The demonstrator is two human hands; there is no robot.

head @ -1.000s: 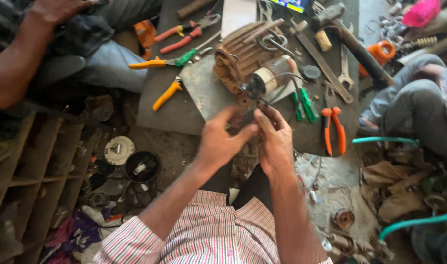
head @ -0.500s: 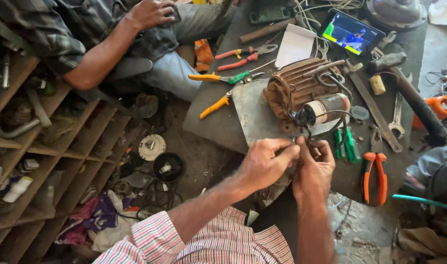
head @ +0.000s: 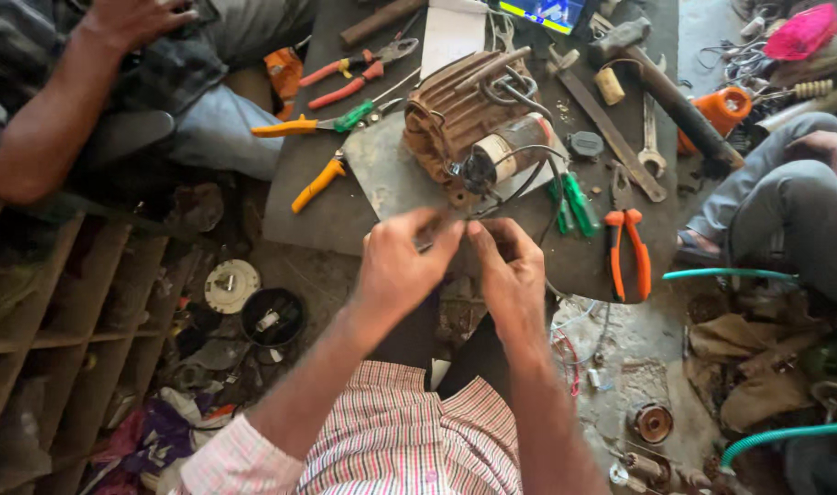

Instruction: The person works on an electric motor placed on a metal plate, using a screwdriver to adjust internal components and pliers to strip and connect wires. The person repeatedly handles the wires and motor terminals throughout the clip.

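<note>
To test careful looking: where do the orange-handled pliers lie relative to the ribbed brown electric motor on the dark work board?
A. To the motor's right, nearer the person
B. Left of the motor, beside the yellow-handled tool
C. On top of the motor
A: the orange-handled pliers lie on the dark work board, right of the ribbed brown electric motor and lower in the picture.

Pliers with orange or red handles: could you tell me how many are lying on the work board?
3, possibly more hidden. Orange-handled pliers lie at the right, near the green-handled screwdrivers. Red-handled pliers lie at the top left. Yellow-orange-handled pliers lie left of the motor.
</note>
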